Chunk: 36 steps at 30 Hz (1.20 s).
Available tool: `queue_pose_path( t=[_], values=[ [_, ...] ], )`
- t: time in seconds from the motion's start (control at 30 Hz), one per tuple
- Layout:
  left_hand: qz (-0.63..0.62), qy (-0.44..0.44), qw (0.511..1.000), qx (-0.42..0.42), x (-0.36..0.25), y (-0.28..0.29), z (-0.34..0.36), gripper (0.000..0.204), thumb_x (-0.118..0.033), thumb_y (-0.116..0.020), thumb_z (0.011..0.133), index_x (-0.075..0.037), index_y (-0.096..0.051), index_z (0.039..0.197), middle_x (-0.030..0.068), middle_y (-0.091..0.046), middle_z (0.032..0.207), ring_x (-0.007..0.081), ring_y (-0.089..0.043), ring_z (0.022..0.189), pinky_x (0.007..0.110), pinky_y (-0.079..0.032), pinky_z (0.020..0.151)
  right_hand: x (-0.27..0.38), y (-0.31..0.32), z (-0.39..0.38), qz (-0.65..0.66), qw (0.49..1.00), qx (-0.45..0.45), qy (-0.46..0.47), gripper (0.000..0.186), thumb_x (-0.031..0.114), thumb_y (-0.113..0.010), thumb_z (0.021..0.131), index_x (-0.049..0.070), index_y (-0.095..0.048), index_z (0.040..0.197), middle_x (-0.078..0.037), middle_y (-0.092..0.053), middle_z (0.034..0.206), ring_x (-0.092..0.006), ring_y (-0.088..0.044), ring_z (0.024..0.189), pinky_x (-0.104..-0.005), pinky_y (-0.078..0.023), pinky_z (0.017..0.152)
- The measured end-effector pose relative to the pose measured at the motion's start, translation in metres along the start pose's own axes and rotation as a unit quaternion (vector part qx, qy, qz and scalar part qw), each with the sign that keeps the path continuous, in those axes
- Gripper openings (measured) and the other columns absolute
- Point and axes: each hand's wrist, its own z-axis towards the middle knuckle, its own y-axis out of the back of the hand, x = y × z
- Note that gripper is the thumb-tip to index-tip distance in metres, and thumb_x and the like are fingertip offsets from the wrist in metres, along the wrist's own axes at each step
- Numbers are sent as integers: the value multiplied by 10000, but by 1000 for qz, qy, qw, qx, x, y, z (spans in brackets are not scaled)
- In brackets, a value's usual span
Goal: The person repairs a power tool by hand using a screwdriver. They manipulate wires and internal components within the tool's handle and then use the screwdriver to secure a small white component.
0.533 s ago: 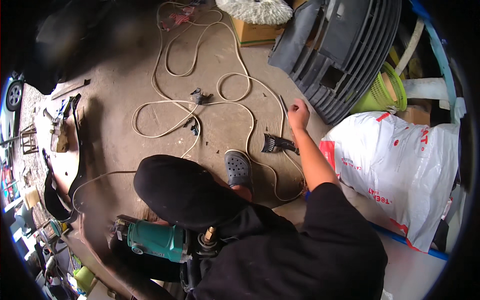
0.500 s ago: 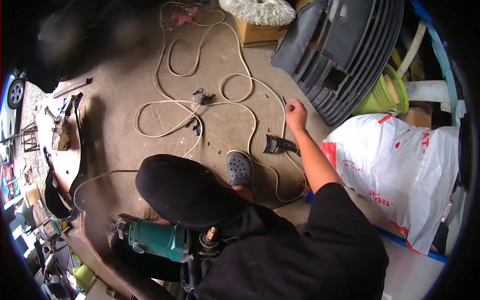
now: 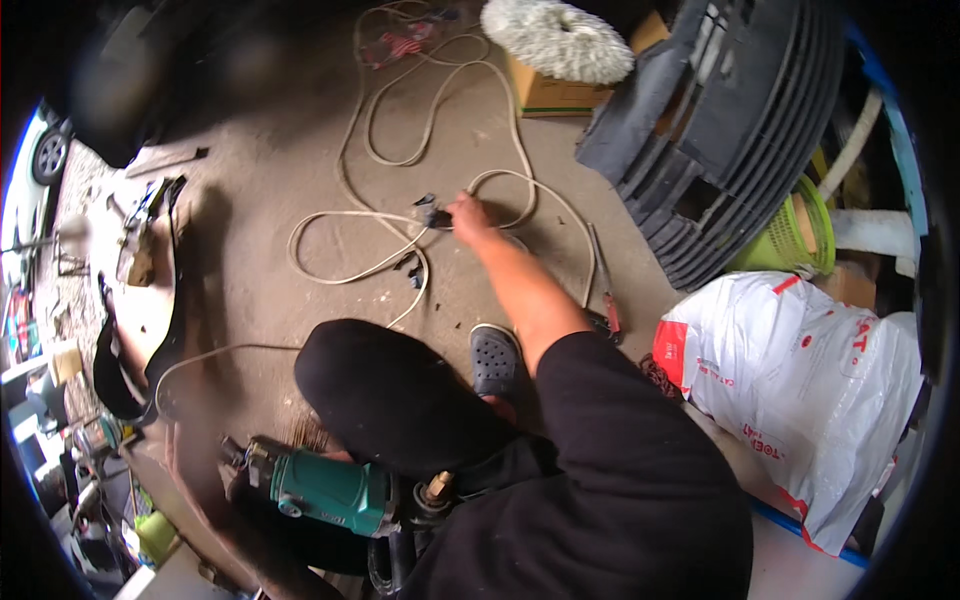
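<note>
My right hand (image 3: 472,214) reaches forward over the concrete floor, its fingers closed on a small dark plug (image 3: 430,212) where the cream cable (image 3: 345,215) loops. The cable runs in wide coils away from me and back toward my knee. My black-clad knee (image 3: 390,395) and a dark grey clog (image 3: 494,358) lie below the arm. A green motor unit with a brass fitting (image 3: 335,490) sits against my leg. My left hand is hidden.
Red-handled pliers (image 3: 606,305) lie right of my arm. Black slatted plastic panels (image 3: 730,130), a green basket (image 3: 800,235) and a white printed sack (image 3: 800,380) crowd the right. A cardboard box (image 3: 555,92) under a fluffy white pad (image 3: 555,38) stands far ahead. Straps and tools (image 3: 140,250) lie left.
My right hand has swung left, away from the pliers, and now grips the dark plug on the cable. The view has shifted slightly with my head.
</note>
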Motion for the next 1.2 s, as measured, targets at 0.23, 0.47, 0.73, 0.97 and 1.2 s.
queue_pose_path(
  t=[0.23, 0.47, 0.73, 0.97, 1.2],
  values=[
    [65, -24, 998, 7, 0, 9, 7, 331, -118, -512, 962, 41, -571, 1246, 96, -608, 921, 155, -586, 785, 276, -476, 693, 0, 3, -8, -91, 986, -123, 68, 169, 81, -599, 818, 111, -661, 972, -138, -628, 1081, -348, -620, 989, -441, -514, 845],
    [69, -40, 996, 36, -1, 7, -7, 344, -97, -501, 963, 39, -556, 1274, 121, -613, 944, 181, -605, 836, 288, -492, 760, -61, 167, -93, 108, 961, -254, -23, 270, 98, -663, 819, 12, -669, 1075, -174, -702, 935, -288, -685, 828, -369, -535, 761],
    [-192, 4, 964, 185, -40, -82, -15, 277, -151, -521, 990, 28, -592, 1189, 60, -648, 960, 114, -598, 857, 240, -464, 736, -93, 297, -281, 134, 943, -291, -85, 257, 122, -671, 885, -23, -655, 1096, -71, -689, 890, -122, -631, 786, -262, -503, 724],
    [-199, -24, 928, 314, -74, -121, -52, 285, -136, -516, 988, 39, -553, 1210, 113, -658, 987, 181, -654, 865, 309, -526, 786, 7, 343, -282, 216, 938, -269, -44, 307, 120, -636, 915, 60, -635, 1215, 1, -612, 827, -59, -538, 680, -201, -437, 621],
    [-217, -9, 944, 248, -43, -72, -51, 357, -136, -537, 978, 32, -505, 1292, 110, -648, 996, 200, -664, 857, 312, -537, 760, -3, 243, -245, 174, 974, -147, 11, 181, 73, -695, 825, 38, -659, 999, -25, -650, 749, -91, -592, 660, -254, -486, 613]
  ],
)
